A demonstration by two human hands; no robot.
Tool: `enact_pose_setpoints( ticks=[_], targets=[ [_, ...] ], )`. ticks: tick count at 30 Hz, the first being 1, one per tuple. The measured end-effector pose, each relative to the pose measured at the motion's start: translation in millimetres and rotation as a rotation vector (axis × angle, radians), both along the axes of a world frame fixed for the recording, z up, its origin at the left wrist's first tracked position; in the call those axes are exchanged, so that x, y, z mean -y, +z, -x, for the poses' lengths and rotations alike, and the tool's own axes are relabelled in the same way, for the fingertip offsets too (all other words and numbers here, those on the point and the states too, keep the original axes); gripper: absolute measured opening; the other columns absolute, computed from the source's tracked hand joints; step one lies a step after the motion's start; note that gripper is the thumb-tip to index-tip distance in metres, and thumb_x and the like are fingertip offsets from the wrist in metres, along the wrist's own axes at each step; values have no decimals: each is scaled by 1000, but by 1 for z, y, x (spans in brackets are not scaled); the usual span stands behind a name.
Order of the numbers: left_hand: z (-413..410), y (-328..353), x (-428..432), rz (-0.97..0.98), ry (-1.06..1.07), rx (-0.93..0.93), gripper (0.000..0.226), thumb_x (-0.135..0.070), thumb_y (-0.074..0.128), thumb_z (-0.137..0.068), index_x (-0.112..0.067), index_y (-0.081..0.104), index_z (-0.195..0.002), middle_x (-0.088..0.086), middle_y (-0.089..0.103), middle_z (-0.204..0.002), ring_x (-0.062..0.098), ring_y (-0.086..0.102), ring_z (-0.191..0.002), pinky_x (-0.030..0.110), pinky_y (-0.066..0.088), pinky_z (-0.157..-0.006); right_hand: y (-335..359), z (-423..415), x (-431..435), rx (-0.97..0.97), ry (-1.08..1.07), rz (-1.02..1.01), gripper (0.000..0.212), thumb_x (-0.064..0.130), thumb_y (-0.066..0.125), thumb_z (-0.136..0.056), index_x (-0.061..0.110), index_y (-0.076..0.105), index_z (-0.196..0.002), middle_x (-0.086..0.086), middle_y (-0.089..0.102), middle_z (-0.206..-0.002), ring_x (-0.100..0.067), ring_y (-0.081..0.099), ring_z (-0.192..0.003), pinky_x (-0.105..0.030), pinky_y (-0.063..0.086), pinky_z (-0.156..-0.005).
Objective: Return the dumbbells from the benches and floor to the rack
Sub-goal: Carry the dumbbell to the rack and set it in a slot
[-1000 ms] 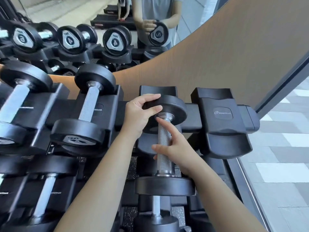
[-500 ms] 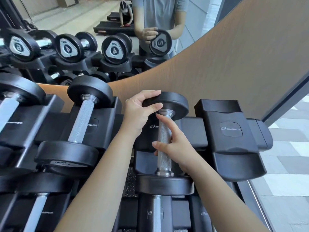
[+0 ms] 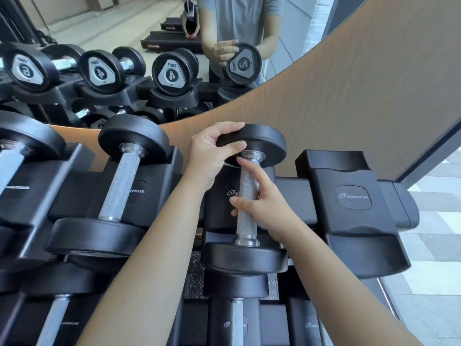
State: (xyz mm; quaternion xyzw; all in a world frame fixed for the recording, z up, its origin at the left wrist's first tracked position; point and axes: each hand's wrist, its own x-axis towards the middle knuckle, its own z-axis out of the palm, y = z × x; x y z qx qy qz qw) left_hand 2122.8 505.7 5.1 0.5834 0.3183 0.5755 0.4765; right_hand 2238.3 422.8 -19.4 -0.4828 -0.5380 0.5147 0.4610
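A black dumbbell (image 3: pixel 245 218) with a knurled steel handle lies lengthwise in a cradle on the top tier of the black rack (image 3: pixel 354 196). My left hand (image 3: pixel 212 152) grips the rim of its far head, thumb on the inner face and fingers over the top. My right hand (image 3: pixel 264 204) holds the handle near its middle, fingers wrapped round it from the right. The near head sits low in the cradle.
Another dumbbell (image 3: pixel 117 188) lies in the cradle to the left, with a further one at the far left edge. The cradle to the right holds nothing. A lower tier carries more dumbbells. A mirror (image 3: pixel 124 33) and a wood panel stand behind the rack; tiled floor lies right.
Both hands keep the same hold on the dumbbell. The view has tilted and moved closer, so the rack sits lower in frame. The dumbbell looks settled in its cradle.
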Motion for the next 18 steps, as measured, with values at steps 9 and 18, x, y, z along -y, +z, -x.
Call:
enact_pose_setpoints(
  ticks=[9,18],
  targets=[
    [-1,-18,-17,118,127,-64,39,-1,64,-78,-37,66,-91,-5,62,-114,7,52,-114,31,37,-104,3,-3,-22,54,41,94,65,-2,58,-84,33,37,-135,-3,29,-147,-15,64,-52,-19,55,-67],
    [17,-23,23,42,-15,-350,63,-9,66,-78,-47,44,-124,-28,26,-142,-13,21,-130,12,22,-103,0,-14,-16,214,-19,48,60,15,67,-81,40,41,-129,0,56,-86,-13,57,-68,-22,48,-66]
  ],
)
